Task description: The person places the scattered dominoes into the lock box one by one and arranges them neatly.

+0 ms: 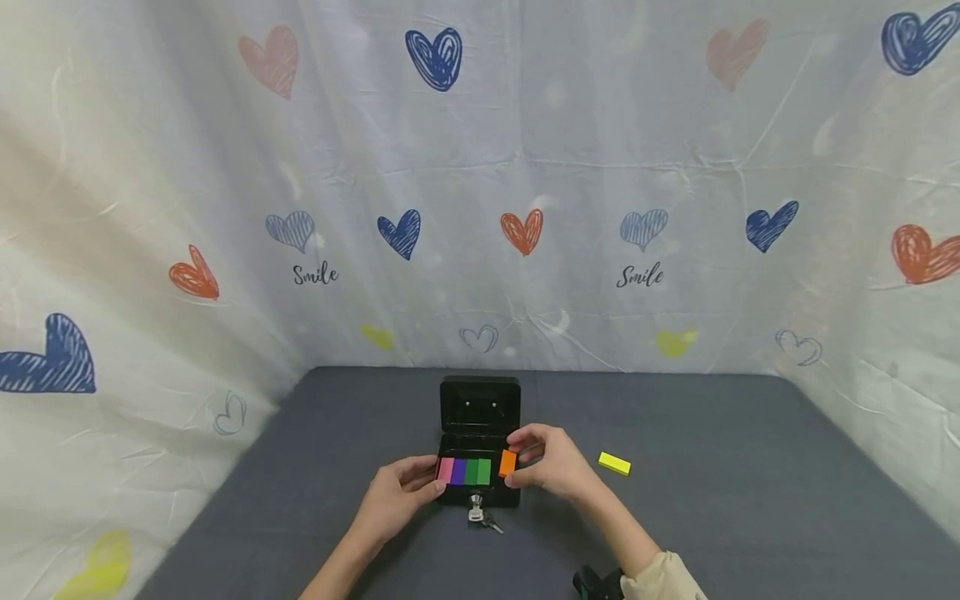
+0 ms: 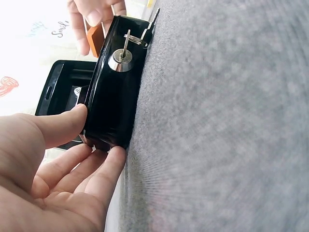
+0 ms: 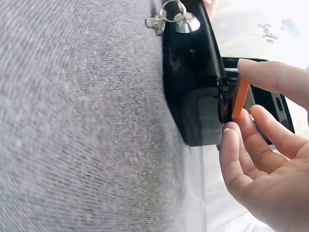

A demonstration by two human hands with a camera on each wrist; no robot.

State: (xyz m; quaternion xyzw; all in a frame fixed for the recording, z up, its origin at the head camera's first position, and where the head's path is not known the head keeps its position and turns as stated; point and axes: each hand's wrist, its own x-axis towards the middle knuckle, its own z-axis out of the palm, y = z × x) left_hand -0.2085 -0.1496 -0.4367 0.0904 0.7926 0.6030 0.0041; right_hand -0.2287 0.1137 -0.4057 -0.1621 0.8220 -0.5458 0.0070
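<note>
On the table stands a small black cash box (image 1: pixel 502 498), its lid (image 1: pixel 480 408) raised at the back. Pink, purple and green blocks (image 1: pixel 464 472) lie side by side in its left part. My left hand (image 1: pixel 395 497) holds the box at its left side, thumb at the upper edge, fingertips against the side wall (image 2: pixel 108 108). Between thumb and fingers, my right hand (image 1: pixel 551 461) pinches an orange block (image 1: pixel 507 463) upright at the right rim. The right wrist view shows the same orange block (image 3: pixel 241 99) tilted above the rim.
A key (image 2: pixel 126 43) sits in the front lock (image 2: pixel 120 61), with another hanging from its ring. To the right, a yellow block (image 1: pixel 615 463) lies on the grey table (image 1: pixel 712 500). Behind hangs a white curtain (image 1: pixel 570 167) printed with hearts. Some black object (image 1: pixel 596 583) shows near the right sleeve.
</note>
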